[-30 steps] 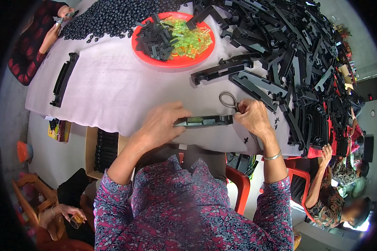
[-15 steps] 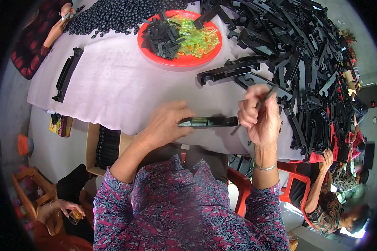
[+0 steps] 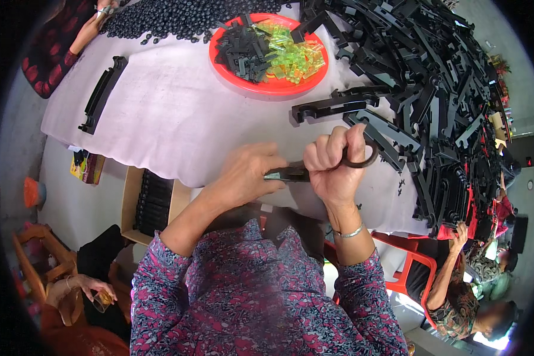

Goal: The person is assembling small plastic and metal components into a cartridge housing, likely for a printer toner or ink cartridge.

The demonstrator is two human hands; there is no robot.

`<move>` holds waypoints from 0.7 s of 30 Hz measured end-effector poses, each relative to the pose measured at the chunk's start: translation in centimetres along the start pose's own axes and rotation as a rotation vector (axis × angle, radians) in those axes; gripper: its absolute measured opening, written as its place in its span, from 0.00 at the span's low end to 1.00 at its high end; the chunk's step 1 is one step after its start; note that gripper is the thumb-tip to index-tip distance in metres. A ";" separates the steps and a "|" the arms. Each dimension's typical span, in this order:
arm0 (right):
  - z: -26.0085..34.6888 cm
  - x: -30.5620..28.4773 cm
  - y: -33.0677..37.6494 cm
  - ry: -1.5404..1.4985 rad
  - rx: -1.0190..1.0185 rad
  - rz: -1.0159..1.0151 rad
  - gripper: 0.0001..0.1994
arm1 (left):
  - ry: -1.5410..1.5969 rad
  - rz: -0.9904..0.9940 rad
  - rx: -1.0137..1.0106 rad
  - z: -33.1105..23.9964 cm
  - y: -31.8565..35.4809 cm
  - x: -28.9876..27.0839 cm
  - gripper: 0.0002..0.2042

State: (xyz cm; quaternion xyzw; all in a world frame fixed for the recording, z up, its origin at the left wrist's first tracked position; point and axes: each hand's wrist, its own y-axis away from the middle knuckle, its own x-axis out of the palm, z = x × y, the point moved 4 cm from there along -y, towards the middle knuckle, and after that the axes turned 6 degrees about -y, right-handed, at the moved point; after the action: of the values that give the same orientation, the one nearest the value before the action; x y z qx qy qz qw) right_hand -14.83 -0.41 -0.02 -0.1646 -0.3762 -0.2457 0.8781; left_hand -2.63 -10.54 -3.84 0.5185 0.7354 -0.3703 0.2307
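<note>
Clock positions are read about the black slotted part [image 3: 293, 174], which lies between your two hands by the near edge of the cloth-covered table [image 3: 160, 113]. Your left hand [image 3: 249, 172] pinches its 9 o'clock end between thumb and fingers. Your right hand [image 3: 334, 166], at 3 o'clock, is curled closed around a ring-handled tool [image 3: 375, 155]; the fist hides the tool's other end and the far end of the part, so whether those two touch cannot be told. Just beyond your fist, at 1 o'clock, a loose black part [image 3: 335, 107] lies at the margin of a large heap of black parts [image 3: 397, 77]. At 3 o'clock are tiny black pieces [image 3: 400, 187]. A red plate [image 3: 267, 90] at 12 o'clock bears dark strips [image 3: 243, 50] and yellow-green translucent pieces [image 3: 296, 59]. Small dark round pieces [image 3: 172, 18] spread at 11; a single black part [image 3: 104, 95] lies at 10.
</note>
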 end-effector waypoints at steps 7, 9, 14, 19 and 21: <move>-0.1 0.9 0.5 0.140 -0.066 0.252 0.31 | 0.014 -0.012 -0.002 0.2 -0.1 0.2 0.19; 0.1 1.2 0.5 0.190 -0.052 0.229 0.31 | 0.019 -0.016 0.003 0.2 -0.1 0.3 0.18; -0.1 0.6 0.5 0.469 -0.089 0.218 0.31 | 0.012 0.012 -0.007 0.4 0.0 0.4 0.18; -0.5 1.1 0.0 0.259 -0.058 0.187 0.27 | 0.027 0.026 -0.009 0.5 0.0 0.6 0.18; -0.3 0.7 -0.1 0.118 -0.067 0.163 0.26 | 0.027 0.026 -0.018 0.4 -0.1 0.5 0.18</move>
State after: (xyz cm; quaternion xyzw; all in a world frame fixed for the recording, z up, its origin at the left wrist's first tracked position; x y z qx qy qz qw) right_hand -14.29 -0.85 0.25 -0.2092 -0.3007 -0.1953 0.9098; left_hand -2.90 -10.59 -4.39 0.5308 0.7350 -0.3538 0.2300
